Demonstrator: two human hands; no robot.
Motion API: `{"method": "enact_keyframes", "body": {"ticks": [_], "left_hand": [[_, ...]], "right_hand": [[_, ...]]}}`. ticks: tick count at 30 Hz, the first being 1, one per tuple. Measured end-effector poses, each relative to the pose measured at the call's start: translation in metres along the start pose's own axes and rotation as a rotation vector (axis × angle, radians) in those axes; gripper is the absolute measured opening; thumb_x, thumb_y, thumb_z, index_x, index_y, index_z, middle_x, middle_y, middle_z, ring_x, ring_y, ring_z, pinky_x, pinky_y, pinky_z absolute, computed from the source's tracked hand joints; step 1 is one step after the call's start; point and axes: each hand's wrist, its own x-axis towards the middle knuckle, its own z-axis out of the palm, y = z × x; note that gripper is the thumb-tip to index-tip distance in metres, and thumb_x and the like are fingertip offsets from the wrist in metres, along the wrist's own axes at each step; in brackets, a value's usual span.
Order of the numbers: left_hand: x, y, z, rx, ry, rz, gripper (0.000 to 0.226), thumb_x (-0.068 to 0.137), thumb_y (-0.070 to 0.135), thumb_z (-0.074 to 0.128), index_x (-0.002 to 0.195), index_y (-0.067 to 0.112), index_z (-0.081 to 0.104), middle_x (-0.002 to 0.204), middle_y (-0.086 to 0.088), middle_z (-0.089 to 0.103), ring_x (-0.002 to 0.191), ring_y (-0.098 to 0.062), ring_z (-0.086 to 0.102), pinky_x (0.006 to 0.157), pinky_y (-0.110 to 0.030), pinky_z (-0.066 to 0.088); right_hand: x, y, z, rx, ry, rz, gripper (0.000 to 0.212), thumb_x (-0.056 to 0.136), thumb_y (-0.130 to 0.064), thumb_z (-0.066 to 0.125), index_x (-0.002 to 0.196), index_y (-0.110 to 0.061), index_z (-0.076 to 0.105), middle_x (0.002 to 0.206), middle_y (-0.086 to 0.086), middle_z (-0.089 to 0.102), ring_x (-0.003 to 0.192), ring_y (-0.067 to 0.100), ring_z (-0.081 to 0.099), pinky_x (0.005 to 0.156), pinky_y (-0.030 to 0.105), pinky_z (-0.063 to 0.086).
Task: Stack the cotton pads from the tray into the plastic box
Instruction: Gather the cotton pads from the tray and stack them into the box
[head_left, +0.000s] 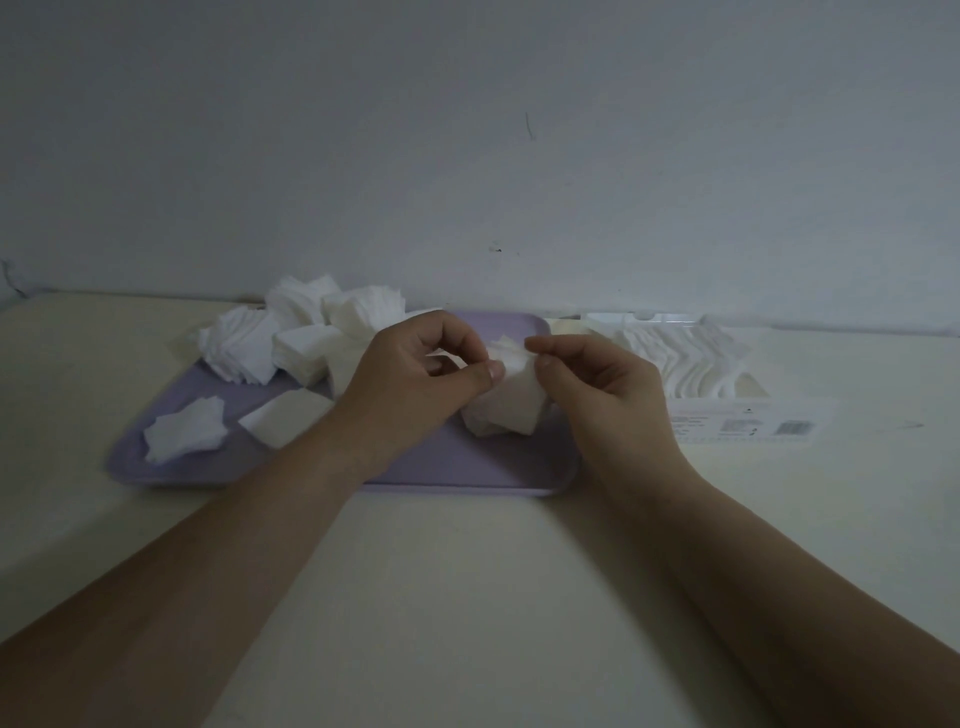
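Note:
A lilac tray (467, 462) lies on the table with several heaps of white square cotton pads (291, 338) at its far left and small loose clumps (184, 428) near its front left. Over the tray's right half, my left hand (410, 384) and my right hand (602, 389) both pinch a small stack of cotton pads (511, 400) between thumb and fingers. The clear plastic box (727, 415) stands right of the tray, with rows of pads (675, 358) inside it.
A pale wall rises right behind the table's far edge. The cream tabletop (467, 571) stretches toward me in front of the tray. A printed label (743, 427) runs along the box's front face.

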Motion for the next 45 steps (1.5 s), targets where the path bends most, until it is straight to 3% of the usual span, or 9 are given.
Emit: {"method": "enact_keyframes", "body": {"ticks": [9, 14, 18, 22, 24, 28, 32, 38, 45], "left_hand": [[0.0, -0.003, 0.001, 0.031, -0.027, 0.024, 0.016, 0.081, 0.008, 0.084, 0.091, 0.013, 0.073, 0.084, -0.012, 0.07, 0.071, -0.025, 0.059, 0.07, -0.043, 0.055], [0.0, 0.0, 0.0, 0.033, 0.001, 0.017, 0.014, 0.079, 0.007, 0.085, 0.084, 0.012, 0.073, 0.08, -0.01, 0.072, 0.069, -0.024, 0.06, 0.07, -0.036, 0.051], [0.002, -0.001, -0.001, 0.037, 0.044, 0.001, 0.013, 0.073, 0.022, 0.086, 0.08, 0.019, 0.076, 0.08, -0.029, 0.071, 0.068, -0.03, 0.062, 0.066, -0.052, 0.055], [0.003, 0.003, -0.005, 0.027, 0.049, -0.014, 0.011, 0.084, 0.011, 0.081, 0.082, 0.012, 0.071, 0.064, -0.024, 0.066, 0.056, -0.024, 0.051, 0.053, -0.028, 0.039], [0.003, 0.008, -0.007, -0.039, 0.027, -0.037, 0.01, 0.089, 0.003, 0.074, 0.085, 0.004, 0.065, 0.056, -0.008, 0.064, 0.047, -0.018, 0.052, 0.045, -0.02, 0.036], [0.001, 0.015, -0.005, -0.121, -0.083, -0.062, 0.015, 0.092, -0.002, 0.069, 0.088, 0.009, 0.06, 0.061, -0.008, 0.064, 0.043, -0.015, 0.054, 0.039, -0.018, 0.032], [0.0, 0.012, 0.0, -0.098, -0.075, -0.04, 0.021, 0.088, -0.004, 0.073, 0.095, 0.011, 0.062, 0.078, -0.008, 0.07, 0.055, -0.012, 0.06, 0.046, -0.015, 0.043], [0.003, 0.005, -0.003, -0.033, -0.061, 0.005, 0.025, 0.082, 0.0, 0.081, 0.094, 0.016, 0.067, 0.079, -0.001, 0.072, 0.072, -0.021, 0.065, 0.066, -0.04, 0.059], [0.004, 0.002, -0.004, 0.005, -0.058, 0.029, 0.025, 0.078, 0.007, 0.084, 0.094, 0.019, 0.07, 0.082, -0.001, 0.072, 0.07, -0.023, 0.064, 0.072, -0.047, 0.061]], "right_hand": [[0.002, 0.003, -0.001, 0.014, -0.026, 0.005, 0.024, 0.095, 0.001, 0.065, 0.094, -0.018, 0.079, 0.09, -0.001, 0.079, 0.089, 0.014, 0.072, 0.088, 0.034, 0.056], [0.004, 0.005, -0.002, 0.039, -0.006, 0.032, 0.024, 0.094, 0.0, 0.065, 0.094, -0.019, 0.08, 0.092, 0.003, 0.079, 0.09, 0.018, 0.072, 0.092, 0.041, 0.055], [0.007, 0.005, -0.002, 0.088, 0.021, 0.101, 0.023, 0.094, 0.003, 0.062, 0.096, -0.013, 0.079, 0.091, 0.007, 0.078, 0.089, 0.021, 0.071, 0.096, 0.05, 0.055], [0.009, 0.008, -0.005, 0.08, 0.067, 0.107, 0.021, 0.093, 0.002, 0.06, 0.099, -0.009, 0.078, 0.096, 0.013, 0.075, 0.089, 0.026, 0.068, 0.095, 0.058, 0.054], [0.009, 0.01, -0.007, -0.021, 0.079, 0.061, 0.022, 0.094, -0.002, 0.061, 0.102, -0.013, 0.078, 0.099, 0.008, 0.078, 0.09, 0.022, 0.07, 0.093, 0.053, 0.055], [0.007, 0.009, -0.006, -0.073, 0.059, 0.021, 0.022, 0.096, -0.001, 0.061, 0.106, -0.012, 0.077, 0.094, 0.0, 0.079, 0.083, 0.012, 0.07, 0.084, 0.035, 0.056], [0.003, 0.006, -0.001, -0.055, -0.005, 0.002, 0.028, 0.096, 0.007, 0.056, 0.108, -0.009, 0.076, 0.098, 0.004, 0.08, 0.093, 0.018, 0.074, 0.092, 0.04, 0.058], [0.001, 0.0, 0.0, -0.041, -0.037, -0.029, 0.031, 0.096, 0.011, 0.053, 0.106, -0.01, 0.074, 0.085, -0.011, 0.078, 0.083, 0.004, 0.071, 0.075, 0.017, 0.054], [0.0, -0.003, 0.001, -0.048, -0.056, -0.031, 0.03, 0.097, 0.008, 0.053, 0.109, -0.009, 0.075, 0.087, -0.011, 0.078, 0.083, 0.004, 0.07, 0.073, 0.018, 0.053]]}}
